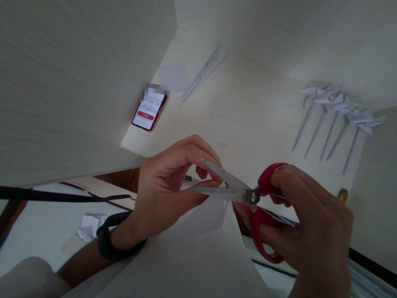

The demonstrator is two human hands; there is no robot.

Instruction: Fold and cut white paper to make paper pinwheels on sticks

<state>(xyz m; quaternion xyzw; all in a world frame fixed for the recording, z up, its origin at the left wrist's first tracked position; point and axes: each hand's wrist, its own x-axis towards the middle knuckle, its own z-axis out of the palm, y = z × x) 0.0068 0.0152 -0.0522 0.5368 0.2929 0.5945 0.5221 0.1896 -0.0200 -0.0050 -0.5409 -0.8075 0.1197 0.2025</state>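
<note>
My right hand (321, 227) grips a pair of scissors (232, 194) with red handles. Their blades are apart and point left, one on each side of my left fingertips as seen from above. With thumb and fingers pinched together, my left hand (171, 180) holds a piece of white paper (211, 215), whose tip shows by the blades. The lower part of that paper blends into the pale clothing below. A thin greyish strip shows by the right fingers inside the lower handle loop; what it is I cannot make out.
Several paper pinwheels on sticks (335, 107) lie at the back right of the board. At the back left are thin paper sticks (202, 72), a paper sheet (174, 76) and a phone (149, 109). Pale panels rise on the left, back and right. Crumpled paper (90, 226) lies lower left.
</note>
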